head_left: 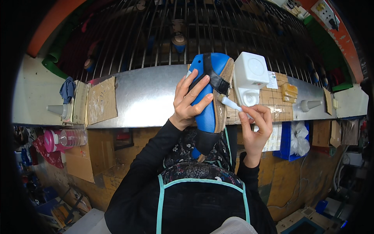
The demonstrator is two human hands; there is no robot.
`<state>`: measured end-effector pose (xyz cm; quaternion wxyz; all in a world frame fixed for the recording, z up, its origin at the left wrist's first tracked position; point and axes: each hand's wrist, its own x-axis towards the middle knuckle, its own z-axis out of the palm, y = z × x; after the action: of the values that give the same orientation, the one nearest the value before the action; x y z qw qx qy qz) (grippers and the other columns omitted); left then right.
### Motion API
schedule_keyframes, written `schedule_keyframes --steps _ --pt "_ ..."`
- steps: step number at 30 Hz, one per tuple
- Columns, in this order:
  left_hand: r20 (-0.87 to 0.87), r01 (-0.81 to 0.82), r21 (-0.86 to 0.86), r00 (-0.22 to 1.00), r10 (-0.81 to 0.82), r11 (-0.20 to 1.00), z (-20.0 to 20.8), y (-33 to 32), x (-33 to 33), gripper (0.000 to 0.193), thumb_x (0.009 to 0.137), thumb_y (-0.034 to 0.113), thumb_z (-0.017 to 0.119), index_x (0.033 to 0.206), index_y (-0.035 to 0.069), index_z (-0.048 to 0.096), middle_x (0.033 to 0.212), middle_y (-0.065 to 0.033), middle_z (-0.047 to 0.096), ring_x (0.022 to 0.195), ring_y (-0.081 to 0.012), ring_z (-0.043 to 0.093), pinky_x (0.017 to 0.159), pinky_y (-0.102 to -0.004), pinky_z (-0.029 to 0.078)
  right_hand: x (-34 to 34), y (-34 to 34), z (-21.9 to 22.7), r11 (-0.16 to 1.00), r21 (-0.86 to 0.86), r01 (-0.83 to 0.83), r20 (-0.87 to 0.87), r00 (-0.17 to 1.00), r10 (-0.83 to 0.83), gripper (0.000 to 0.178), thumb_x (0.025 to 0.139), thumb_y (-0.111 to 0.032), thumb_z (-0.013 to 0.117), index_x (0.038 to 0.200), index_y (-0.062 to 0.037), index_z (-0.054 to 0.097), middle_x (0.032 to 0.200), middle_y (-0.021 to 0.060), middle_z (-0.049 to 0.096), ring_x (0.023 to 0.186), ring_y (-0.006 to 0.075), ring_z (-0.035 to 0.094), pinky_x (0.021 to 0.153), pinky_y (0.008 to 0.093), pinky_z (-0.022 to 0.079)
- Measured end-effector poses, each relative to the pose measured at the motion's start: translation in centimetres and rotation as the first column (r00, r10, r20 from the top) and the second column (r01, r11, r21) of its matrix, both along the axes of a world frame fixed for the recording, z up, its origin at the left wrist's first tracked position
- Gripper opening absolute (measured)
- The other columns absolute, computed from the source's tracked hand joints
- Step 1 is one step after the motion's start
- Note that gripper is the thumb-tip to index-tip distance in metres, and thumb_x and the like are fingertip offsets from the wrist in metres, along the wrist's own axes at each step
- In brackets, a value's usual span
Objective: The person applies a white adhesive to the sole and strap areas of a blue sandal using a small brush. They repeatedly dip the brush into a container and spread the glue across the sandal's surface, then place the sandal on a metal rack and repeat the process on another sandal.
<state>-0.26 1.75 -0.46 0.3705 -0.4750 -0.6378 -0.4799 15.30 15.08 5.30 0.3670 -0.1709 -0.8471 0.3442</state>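
1. Pale, rounded material [233,226] of unclear kind sits closest to the camera, before a mint-trimmed black apron [202,206].
2. A person's left hand [191,99] clasps a blue shoe [208,114] with a black strap, fingers spread across its upper. It is held over the metal worktop [144,93], toe pointing to the far edge, heel end over the near edge.
3. The right hand [256,126] pinches a white-handled brush [231,103], its tip seemingly touching the sole's side.
4. Toward the worktop's right end, a white container [251,72] with an open well stands on cardboard [278,107], near yellow blocks [289,93].
5. Brushing the sole's side appears to be the step in hand; the next move likely calls for a steady left grip and light strokes, sparing the blue upper.
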Motion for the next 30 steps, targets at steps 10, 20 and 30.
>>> schedule_keyframes --steps 10,20,30 --pt "-0.037 0.035 0.0 0.999 -0.035 0.999 0.1 0.2 0.2 0.039 0.076 0.022 0.075 0.11 0.024 0.055 0.126 -0.0099 0.061 0.121 -0.0395 0.053 0.097 -0.052 0.044 -0.3 0.8 0.0 0.986 0.149 0.081 -0.176 0.983 -0.055 0.023 0.071 -0.008 0.079 0.094 -0.0118 0.075 0.093 0.0013 0.061 0.074 0.0124 0.053 0.076 0.027 0.032" --pt "-0.035 0.059 0.001 0.998 -0.059 0.998 0.2 0.4 0.1 0.041 0.075 0.022 0.075 0.111 0.024 0.056 0.127 -0.0105 0.061 0.122 -0.0393 0.052 0.098 -0.0517 0.044 0.4 1.4 1.1 0.965 0.262 -0.001 -0.032 0.999 0.009 0.019 0.073 -0.012 0.078 0.092 -0.0123 0.075 0.091 0.0009 0.062 0.072 0.0123 0.052 0.075 0.0284 0.029" --pt "-0.01 0.079 0.034 0.997 -0.078 0.996 0.3 0.4 -0.5 0.038 0.075 0.021 0.075 0.109 0.022 0.058 0.127 -0.0115 0.061 0.123 -0.0389 0.051 0.099 -0.0526 0.042 0.3 2.3 1.4 0.985 0.066 -0.156 0.018 0.988 0.155 0.015 0.073 -0.011 0.077 0.088 -0.0092 0.075 0.084 0.0008 0.061 0.061 0.011 0.049 0.072 0.0271 0.031"
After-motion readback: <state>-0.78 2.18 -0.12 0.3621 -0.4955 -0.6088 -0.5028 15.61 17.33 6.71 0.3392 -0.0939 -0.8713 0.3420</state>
